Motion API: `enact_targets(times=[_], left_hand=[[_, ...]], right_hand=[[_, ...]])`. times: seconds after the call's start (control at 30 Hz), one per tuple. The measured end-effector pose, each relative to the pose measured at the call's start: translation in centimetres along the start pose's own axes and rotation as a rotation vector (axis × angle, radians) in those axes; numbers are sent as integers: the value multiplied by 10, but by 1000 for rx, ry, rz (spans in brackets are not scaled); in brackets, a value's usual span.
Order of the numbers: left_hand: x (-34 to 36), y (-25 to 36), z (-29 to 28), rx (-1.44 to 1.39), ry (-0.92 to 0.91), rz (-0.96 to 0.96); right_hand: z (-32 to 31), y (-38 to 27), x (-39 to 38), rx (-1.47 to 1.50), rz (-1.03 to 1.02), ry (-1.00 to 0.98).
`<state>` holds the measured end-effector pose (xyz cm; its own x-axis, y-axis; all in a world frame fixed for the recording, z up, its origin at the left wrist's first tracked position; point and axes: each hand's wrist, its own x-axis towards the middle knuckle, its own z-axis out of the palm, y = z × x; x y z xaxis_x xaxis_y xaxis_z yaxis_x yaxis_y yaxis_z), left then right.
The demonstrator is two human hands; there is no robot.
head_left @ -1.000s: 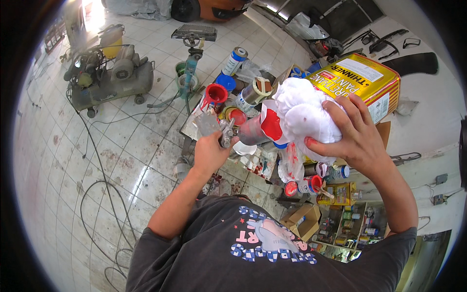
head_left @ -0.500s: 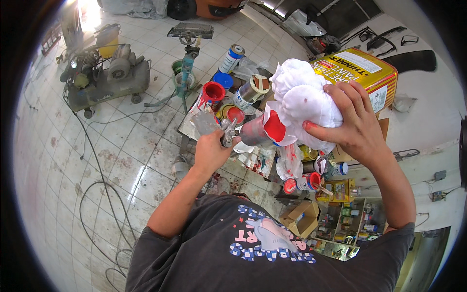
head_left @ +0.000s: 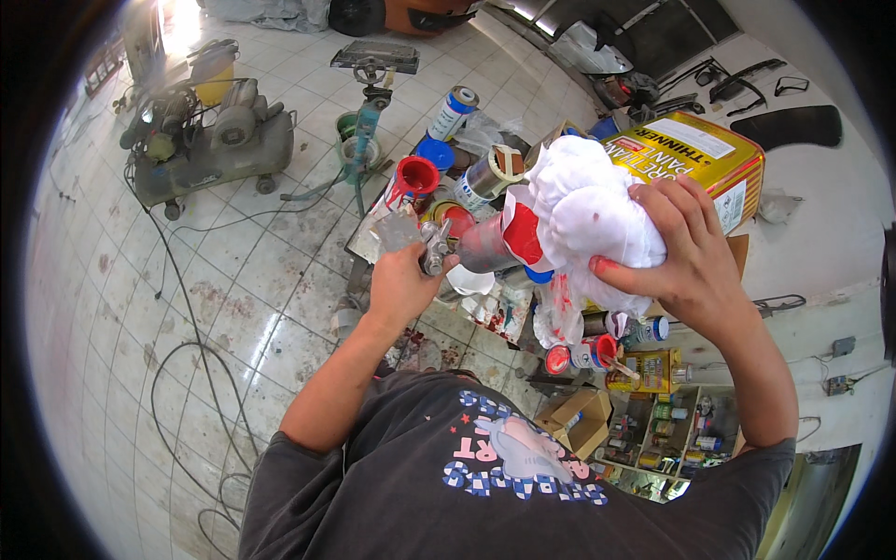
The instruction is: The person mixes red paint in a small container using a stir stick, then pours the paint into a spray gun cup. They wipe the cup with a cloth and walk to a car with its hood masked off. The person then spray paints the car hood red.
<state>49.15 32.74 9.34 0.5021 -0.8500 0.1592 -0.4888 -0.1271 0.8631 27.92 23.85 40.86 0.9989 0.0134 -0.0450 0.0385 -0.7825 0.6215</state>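
Note:
My left hand (head_left: 403, 287) is closed around the metal body of a spray gun (head_left: 435, 246), whose grey cup (head_left: 482, 245) points to the right. Red paint (head_left: 526, 235) shows at the cup's mouth, with white paper along its rim. Beside that mouth, my right hand (head_left: 689, 245) grips a bunched white cloth (head_left: 597, 219) with spread fingers. A red smear marks the right thumb. Whether the cloth wraps anything is hidden, and its left side overlaps the paper in view.
Beyond the hands stand an open red paint can (head_left: 413, 177), a blue-lidded can (head_left: 435, 154) and a large yellow thinner tin (head_left: 700, 168). An air compressor (head_left: 215, 145) stands on the tiled floor, its hose (head_left: 177, 280) trailing. A cardboard box (head_left: 577, 425) sits near the shelves (head_left: 658, 434).
The white cloth and my right hand have shifted slightly down and to the right. My left hand keeps hold of the spray gun. The whole view has moved a little.

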Motion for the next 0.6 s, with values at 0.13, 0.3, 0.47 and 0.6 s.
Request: enact_targets(times=[0.13,0.3,0.47,0.6], left_hand=[[-3,3,-3,-7,-32,-15],[-3,2,1,-5,-60,-34],[0,-2,2,38,-53,-30],[3,-3,4,1,-31,-23]], right_hand=[[6,5,1,-48,25,39],[5,7,6,2,47,72],[-3,-2,6,129,55,72],[-3,-5,-2,104,26,-1]])
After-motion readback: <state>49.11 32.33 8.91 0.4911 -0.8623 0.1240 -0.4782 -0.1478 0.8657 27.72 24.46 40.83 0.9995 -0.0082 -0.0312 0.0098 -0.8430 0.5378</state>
